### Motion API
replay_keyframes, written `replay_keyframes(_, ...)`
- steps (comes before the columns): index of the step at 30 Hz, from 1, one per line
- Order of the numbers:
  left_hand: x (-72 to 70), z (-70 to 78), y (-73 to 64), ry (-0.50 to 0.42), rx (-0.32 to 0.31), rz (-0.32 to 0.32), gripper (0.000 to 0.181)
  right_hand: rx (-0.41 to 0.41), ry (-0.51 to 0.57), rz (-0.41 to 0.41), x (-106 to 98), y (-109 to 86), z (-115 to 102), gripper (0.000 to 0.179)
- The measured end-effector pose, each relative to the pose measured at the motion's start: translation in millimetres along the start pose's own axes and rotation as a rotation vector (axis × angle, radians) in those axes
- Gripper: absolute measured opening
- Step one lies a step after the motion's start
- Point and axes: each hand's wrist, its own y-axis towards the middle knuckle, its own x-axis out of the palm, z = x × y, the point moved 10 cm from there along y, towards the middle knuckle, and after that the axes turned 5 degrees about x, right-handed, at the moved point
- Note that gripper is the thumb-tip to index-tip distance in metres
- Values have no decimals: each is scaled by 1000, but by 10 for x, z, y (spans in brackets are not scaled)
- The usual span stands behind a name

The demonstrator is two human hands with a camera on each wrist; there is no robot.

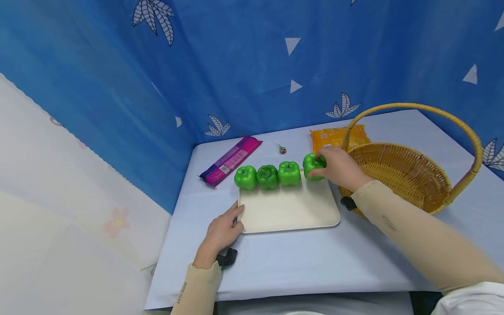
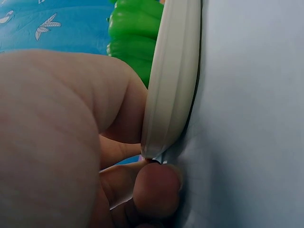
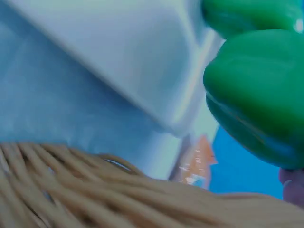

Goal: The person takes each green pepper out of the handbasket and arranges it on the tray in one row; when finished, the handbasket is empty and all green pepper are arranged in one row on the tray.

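Observation:
My right hand (image 1: 341,167) grips a green bell pepper (image 1: 310,166) above the far right corner of a cream tray (image 1: 287,212). In the right wrist view that held pepper (image 3: 256,85) shows large, with a fingertip (image 3: 293,187) at its lower edge. Three more green peppers (image 1: 267,177) stand in a row along the tray's far side. My left hand (image 1: 222,229) holds the tray by its left edge. Its thumb (image 2: 123,104) presses against the rim, while the fingers curl round by the corner, close to the tabletop.
A wicker basket (image 1: 445,179) with a tall arched handle stands to the right, beneath my right forearm. Behind it lies an orange packet (image 1: 330,136). A pink and purple packet (image 1: 232,161) and a small lollipop (image 1: 282,149) lie beyond the tray.

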Motion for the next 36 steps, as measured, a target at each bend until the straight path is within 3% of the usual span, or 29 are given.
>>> replay_keyframes(5,-8,29,-23,7,1,-12,62,46,2,-27,128,59,73,58)
replay_keyframes(21,-45,-14,-28,4,-7,2,62,46,1,-49,262,161,45,70)
replay_keyframes(30,-51,2,-27,1,6,-2,62,43,-35,1,234,119,56,81)
replay_keyframes(36,-58,-12,-29,1,7,2,61,-43,-111,84,155,90,-16,82)
